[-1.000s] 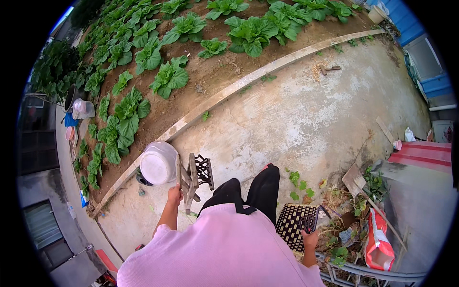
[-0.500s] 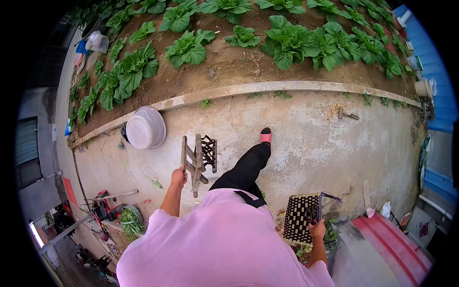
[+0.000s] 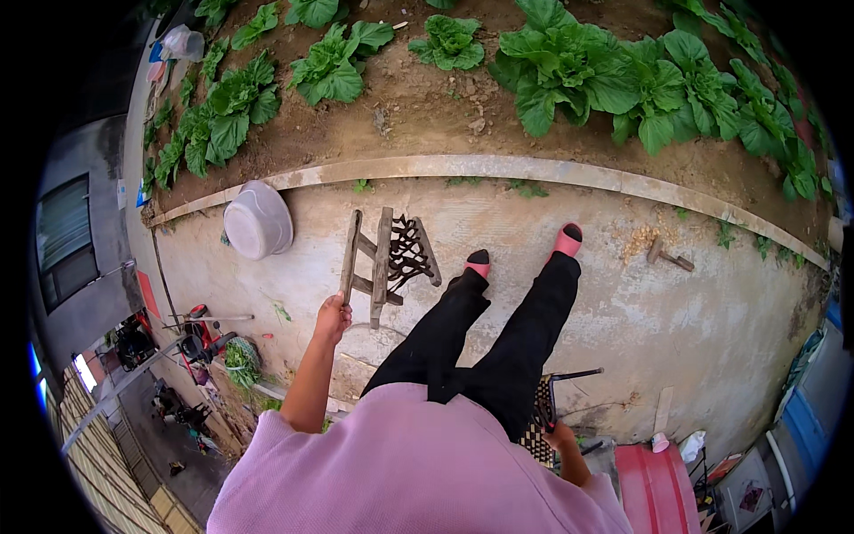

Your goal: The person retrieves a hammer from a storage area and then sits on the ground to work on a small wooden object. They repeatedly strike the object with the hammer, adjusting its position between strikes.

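My left hand [image 3: 333, 319] is closed around one leg of a small wooden folding stool [image 3: 382, 267]. The stool hangs in front of me on the left, its dark strap webbing [image 3: 407, 253] facing right. Low on my right side, my right hand [image 3: 560, 436] grips a second folding stool by its dark frame [image 3: 569, 376]. This one has a black-and-cream woven seat [image 3: 534, 442], mostly hidden behind my leg and pink top. Its fingers show only in part. Both my feet, in pink-and-black footwear, are on the concrete.
A pale plastic tub [image 3: 258, 221] stands left by the low curb [image 3: 480, 165]. Leafy vegetables [image 3: 569, 71] grow beyond it. A short wooden T-shaped piece [image 3: 669, 255] lies at right beside scattered yellowish bits. A red-striped panel [image 3: 656, 485] is at lower right.
I have stepped forward, and both feet now show. The wooden stool has swung slightly and its webbing has spread. The woven-seat stool has moved back behind my leg.
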Demonstrator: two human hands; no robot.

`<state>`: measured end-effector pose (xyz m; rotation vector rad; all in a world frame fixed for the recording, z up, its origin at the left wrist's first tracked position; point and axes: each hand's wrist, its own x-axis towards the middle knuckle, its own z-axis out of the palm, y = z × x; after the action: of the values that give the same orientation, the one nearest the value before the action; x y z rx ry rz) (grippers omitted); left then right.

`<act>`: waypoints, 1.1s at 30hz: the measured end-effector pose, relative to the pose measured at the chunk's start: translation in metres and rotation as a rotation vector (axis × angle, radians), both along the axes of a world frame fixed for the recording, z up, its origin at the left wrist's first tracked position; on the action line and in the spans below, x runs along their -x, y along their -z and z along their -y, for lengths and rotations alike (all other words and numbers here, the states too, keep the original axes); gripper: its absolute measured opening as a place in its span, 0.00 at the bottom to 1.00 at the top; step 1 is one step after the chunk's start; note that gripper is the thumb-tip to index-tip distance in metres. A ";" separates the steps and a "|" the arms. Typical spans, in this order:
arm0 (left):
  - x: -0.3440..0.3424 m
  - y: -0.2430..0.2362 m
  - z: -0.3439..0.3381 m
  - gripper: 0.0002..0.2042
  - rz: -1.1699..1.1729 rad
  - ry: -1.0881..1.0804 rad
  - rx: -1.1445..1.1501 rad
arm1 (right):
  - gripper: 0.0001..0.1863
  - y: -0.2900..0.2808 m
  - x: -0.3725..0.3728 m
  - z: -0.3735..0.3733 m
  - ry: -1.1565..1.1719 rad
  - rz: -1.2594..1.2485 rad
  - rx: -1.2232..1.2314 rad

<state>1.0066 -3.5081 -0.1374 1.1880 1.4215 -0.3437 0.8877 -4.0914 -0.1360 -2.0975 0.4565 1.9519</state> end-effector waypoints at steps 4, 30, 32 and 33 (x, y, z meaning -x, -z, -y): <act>-0.044 0.016 0.035 0.11 0.144 -0.091 -0.002 | 0.25 0.084 -0.052 0.011 -0.056 -0.247 -0.287; -0.060 0.258 0.097 0.12 0.396 -0.282 0.009 | 0.10 0.270 -0.254 0.223 -0.716 0.023 0.041; -0.060 0.264 0.091 0.11 0.487 -0.254 0.047 | 0.10 0.292 -0.262 0.218 -0.507 0.226 0.226; -0.055 0.266 0.086 0.11 0.468 -0.288 0.100 | 0.14 0.307 -0.267 0.211 -0.428 0.248 0.235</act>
<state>1.0617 -3.5946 -0.4031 0.8917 1.1268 0.0640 1.1548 -4.3023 -0.4434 -2.7344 0.2055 1.8755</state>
